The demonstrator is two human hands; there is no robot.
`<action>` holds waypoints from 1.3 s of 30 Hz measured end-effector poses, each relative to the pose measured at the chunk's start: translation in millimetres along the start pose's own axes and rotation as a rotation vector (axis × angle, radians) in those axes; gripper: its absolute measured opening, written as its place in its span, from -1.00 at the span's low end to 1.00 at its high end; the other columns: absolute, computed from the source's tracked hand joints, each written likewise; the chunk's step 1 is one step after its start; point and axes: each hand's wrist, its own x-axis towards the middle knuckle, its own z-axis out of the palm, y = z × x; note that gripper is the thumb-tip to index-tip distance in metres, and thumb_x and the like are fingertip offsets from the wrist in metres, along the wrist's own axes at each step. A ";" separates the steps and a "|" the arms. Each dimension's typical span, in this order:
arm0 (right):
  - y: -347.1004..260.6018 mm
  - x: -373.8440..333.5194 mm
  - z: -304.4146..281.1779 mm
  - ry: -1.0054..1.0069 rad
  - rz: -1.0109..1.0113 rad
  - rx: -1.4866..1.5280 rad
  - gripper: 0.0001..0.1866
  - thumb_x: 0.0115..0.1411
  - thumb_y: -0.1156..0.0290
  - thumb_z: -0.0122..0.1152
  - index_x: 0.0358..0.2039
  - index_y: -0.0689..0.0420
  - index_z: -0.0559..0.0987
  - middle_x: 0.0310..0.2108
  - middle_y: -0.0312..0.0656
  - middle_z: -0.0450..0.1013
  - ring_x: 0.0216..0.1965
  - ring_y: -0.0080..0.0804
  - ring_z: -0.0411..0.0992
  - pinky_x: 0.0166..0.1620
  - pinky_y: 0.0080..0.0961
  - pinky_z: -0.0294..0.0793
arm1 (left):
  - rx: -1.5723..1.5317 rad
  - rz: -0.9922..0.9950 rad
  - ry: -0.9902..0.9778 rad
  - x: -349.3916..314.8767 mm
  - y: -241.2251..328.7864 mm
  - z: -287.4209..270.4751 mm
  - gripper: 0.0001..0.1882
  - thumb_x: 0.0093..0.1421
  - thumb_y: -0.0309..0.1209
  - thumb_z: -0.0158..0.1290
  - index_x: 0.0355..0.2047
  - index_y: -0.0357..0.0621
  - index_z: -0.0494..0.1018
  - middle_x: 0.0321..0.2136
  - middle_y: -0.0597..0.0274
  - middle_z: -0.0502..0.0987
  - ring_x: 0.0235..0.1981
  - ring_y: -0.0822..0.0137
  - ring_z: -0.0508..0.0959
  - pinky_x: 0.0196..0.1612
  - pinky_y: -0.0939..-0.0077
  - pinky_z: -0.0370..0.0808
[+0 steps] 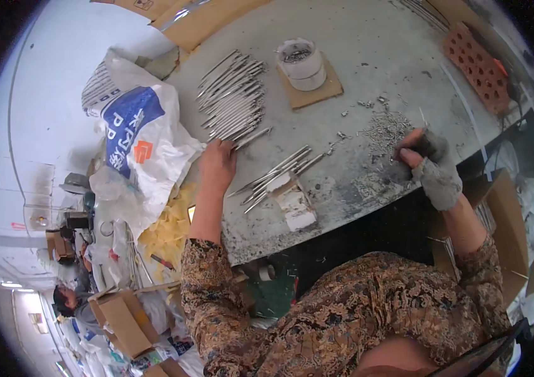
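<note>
On table (pixel 361 53), left of centre: large pile of metal rods (pixel 232 103). At its near end, bare left hand (pixel 218 163), fingers partly curled; cannot tell whether gripping a rod. To the right, just beside heap of small metal parts (pixel 385 132), right hand (pixel 429 158) in worn grey glove (pixel 441 183), fingertips bunched nearly together; cannot make out anything pinched. Possible trouble: loose parts swept over the near edge by the glove; neighbouring rods set rolling by one tug; smaller rod group (pixel 279 167), lying beside white block (pixel 297 210), knocked askew by left forearm (pixel 206 217).

Brown patterned top (pixel 367 308), matching sleeves (pixel 210 283), smudged grey glove (pixel 441 184) on right grip (pixel 427 157)
</note>
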 end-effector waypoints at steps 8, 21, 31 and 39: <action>-3.8 33.4 4.2 -0.033 -0.022 0.049 -0.88 0.14 0.41 0.05 -0.36 0.18 0.41 -0.53 -0.28 0.36 -0.53 -0.59 0.32 -0.51 -0.68 0.31 | -0.361 0.002 -0.443 42.0 97.9 -9.5 -0.73 -0.13 -0.35 0.12 -0.49 -0.34 0.45 -0.57 -0.05 0.50 -0.51 0.09 0.50 -0.37 0.34 0.42; -18.0 26.0 -15.1 -0.220 0.075 0.432 -0.84 0.05 0.43 0.05 -0.33 0.19 0.43 -0.45 -0.25 0.36 -0.44 -0.53 0.32 -0.40 -0.61 0.36 | -0.913 -0.139 0.226 10.0 166.6 -71.8 -0.87 0.10 -0.53 0.01 -0.31 -0.24 0.41 -0.52 0.21 0.42 -0.64 0.47 0.39 -0.58 0.60 0.32; -3.6 23.8 -2.3 -0.242 0.175 0.435 -0.82 0.03 0.35 0.13 -0.39 0.16 0.43 -0.46 -0.28 0.35 -0.43 -0.53 0.31 -0.38 -0.63 0.34 | -1.614 -0.315 -0.160 13.8 245.6 13.8 -0.76 0.10 -0.50 0.00 -0.20 -0.25 0.37 -0.52 0.41 0.41 -0.66 0.67 0.27 -0.62 0.76 0.18; 15.4 17.1 -23.9 0.078 0.225 0.583 -0.82 0.04 0.38 0.15 -0.33 0.11 0.42 -0.44 -0.29 0.36 -0.38 -0.52 0.33 -0.35 -0.62 0.34 | -1.713 -0.421 -0.334 12.3 244.7 14.9 -0.81 0.13 -0.46 0.04 -0.27 -0.29 0.37 -0.56 0.25 0.45 -0.77 0.59 0.24 -0.72 0.73 0.18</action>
